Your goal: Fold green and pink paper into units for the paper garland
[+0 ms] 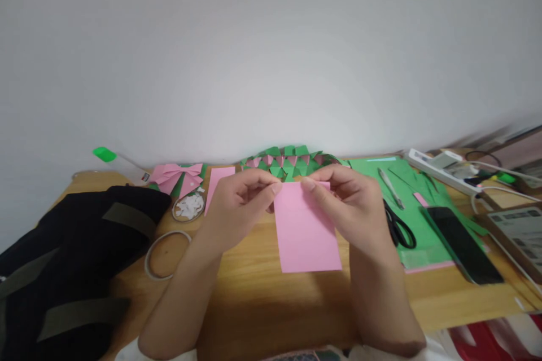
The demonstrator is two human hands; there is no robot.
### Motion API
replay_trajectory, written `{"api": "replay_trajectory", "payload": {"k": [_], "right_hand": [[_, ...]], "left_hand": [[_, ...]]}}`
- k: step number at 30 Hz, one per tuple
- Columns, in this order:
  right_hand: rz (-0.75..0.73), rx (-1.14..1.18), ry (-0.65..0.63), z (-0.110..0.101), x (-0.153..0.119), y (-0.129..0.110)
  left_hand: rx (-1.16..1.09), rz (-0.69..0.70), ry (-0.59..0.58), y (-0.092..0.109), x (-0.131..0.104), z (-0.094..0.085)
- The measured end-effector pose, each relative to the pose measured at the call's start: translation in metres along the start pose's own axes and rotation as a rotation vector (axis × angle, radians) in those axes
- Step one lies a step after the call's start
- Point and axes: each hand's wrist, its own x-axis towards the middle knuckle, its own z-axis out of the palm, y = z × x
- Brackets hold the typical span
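Observation:
A rectangular sheet of pink paper hangs upright over the middle of the table, held by its top edge. My left hand pinches the top left corner between thumb and fingers. Along the same edge, near the top right corner, my right hand grips it the same way. A faint horizontal line crosses the sheet near the top. Behind the hands stands a folded green and pink paper piece, partly hidden. Another pink paper strip lies left of my left hand.
On the left are a pink paper bow, a dish of white scraps, a tape roll and black cloth. To the right lie green sheets, black scissors, a pen, a phone and a power strip.

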Motion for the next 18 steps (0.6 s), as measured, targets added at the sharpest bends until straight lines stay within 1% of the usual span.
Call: {"api": "replay_trajectory", "payload": {"k": [3, 5, 7, 11, 14, 18], "right_hand": [[0.013, 0.048, 0.05, -0.0059, 0.0006, 0.0004], [0.007, 0.056, 0.055, -0.0068, 0.0009, 0.0003], [0.004, 0.058, 0.037, -0.0047, 0.0008, -0.0001], [-0.015, -0.008, -0.018, 0.0009, -0.0004, -0.0014], [-0.028, -0.05, -0.035, 0.0003, -0.0004, -0.0019], [-0.005, -0.022, -0.033, -0.0042, 0.0019, -0.0015]], "left_hand": [[-0.098, -0.024, 0.042, -0.0016, -0.0004, -0.0041], [-0.133, -0.026, 0.079, -0.0044, -0.0003, -0.0039], [-0.13, -0.026, 0.067, -0.007, 0.0002, -0.0014], [0.011, -0.015, -0.011, -0.007, 0.0011, 0.0044], [0.098, -0.001, 0.02, -0.0034, 0.0001, 0.0045], [0.153, 0.02, 0.046, -0.0007, -0.0016, 0.0003]]}}
